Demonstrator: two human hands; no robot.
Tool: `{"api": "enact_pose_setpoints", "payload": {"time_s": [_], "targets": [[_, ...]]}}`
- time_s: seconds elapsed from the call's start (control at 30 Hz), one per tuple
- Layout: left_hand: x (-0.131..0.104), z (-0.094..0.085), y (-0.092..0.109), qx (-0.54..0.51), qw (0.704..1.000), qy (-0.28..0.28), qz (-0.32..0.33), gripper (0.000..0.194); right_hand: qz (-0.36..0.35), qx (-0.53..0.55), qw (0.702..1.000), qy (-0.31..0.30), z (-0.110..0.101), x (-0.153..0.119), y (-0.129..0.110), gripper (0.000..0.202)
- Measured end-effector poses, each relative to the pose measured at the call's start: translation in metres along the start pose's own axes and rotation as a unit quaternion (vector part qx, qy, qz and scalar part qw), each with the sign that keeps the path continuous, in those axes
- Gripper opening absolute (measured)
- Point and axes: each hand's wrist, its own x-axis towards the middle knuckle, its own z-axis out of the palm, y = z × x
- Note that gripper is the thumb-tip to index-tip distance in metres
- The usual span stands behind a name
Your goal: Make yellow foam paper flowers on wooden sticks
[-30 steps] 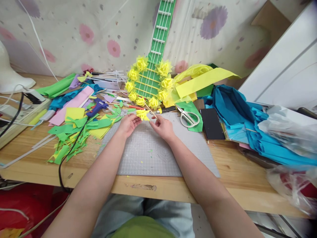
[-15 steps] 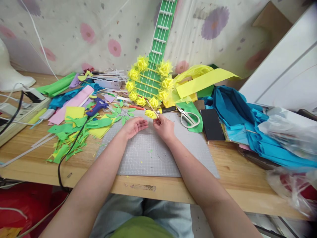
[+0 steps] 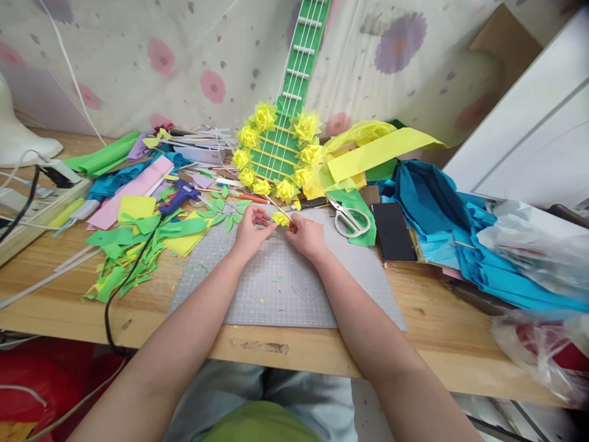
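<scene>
Above the grey cutting mat (image 3: 285,294), a small yellow paper flower (image 3: 280,218) sits between my two hands. My right hand (image 3: 306,234) is closed on a thin wooden stick (image 3: 277,207) beside the flower. The fingers of my left hand (image 3: 254,230) curl toward the flower's left side, thumb and fingertips apart; whether they touch its petals is hard to see. Behind them, a green guitar-shaped craft (image 3: 289,116) with white strings and several yellow paper flowers around its body leans at the back wall.
White-handled scissors (image 3: 352,222) and a black phone (image 3: 393,232) lie right of my hands. A blue glue gun (image 3: 180,196) with its cord, green paper scraps (image 3: 122,258) and green leaves (image 3: 225,212) are at left. Blue paper (image 3: 427,196) is piled far right.
My left hand has moved slightly right and up, closer to the yellow flower. The flower has shifted a little, and the stick in my right hand has changed its tilt.
</scene>
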Motion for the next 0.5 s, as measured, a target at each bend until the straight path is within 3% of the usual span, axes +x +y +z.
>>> {"api": "enact_pose_setpoints", "payload": {"time_s": [0.2,0.5], "targets": [[0.0,0.0009,-0.0015,0.06,0.998,-0.026,0.022,0.033,-0.001,0.005,1.0,-0.009,-0.0008,-0.001,-0.0031,0.014],[0.0016,0.0008,-0.0044,0.072,0.996,-0.022,0.043,0.031,-0.009,0.006,1.0,-0.009,0.0016,-0.0004,-0.0014,0.011]]}}
